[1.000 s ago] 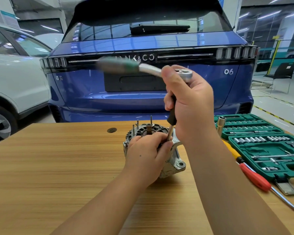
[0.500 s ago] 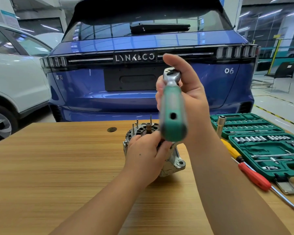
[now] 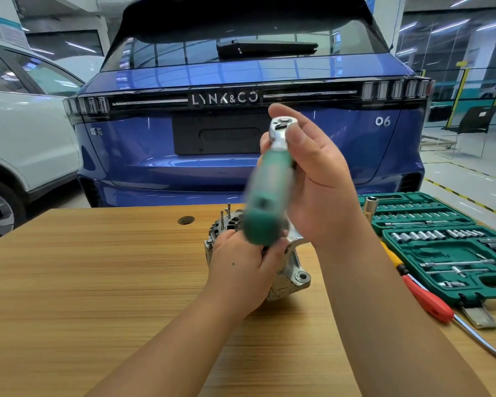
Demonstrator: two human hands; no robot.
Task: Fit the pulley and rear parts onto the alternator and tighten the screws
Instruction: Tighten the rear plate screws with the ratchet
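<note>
The silver alternator (image 3: 291, 275) stands on the wooden table (image 3: 98, 282), with thin studs sticking up from its rear. My left hand (image 3: 241, 267) grips its near side and hides much of it. A ratchet wrench (image 3: 269, 193) with a green handle and a chrome head stands over the alternator, the handle pointing toward me and blurred. My right hand (image 3: 318, 179) holds the ratchet head from the right, thumb and fingertips round it. The extension below the head is hidden behind the handle and my hands.
An open green socket set case (image 3: 441, 245) lies at the table's right. A red and yellow screwdriver (image 3: 424, 293) lies in front of it. A loose socket (image 3: 370, 207) stands by the case. A blue car (image 3: 241, 124) is parked just behind the table, a white car (image 3: 20, 138) at left.
The green handle swung from pointing left round toward me. It has since moved on slightly with my right hand at the head. My left hand stayed on the alternator.
</note>
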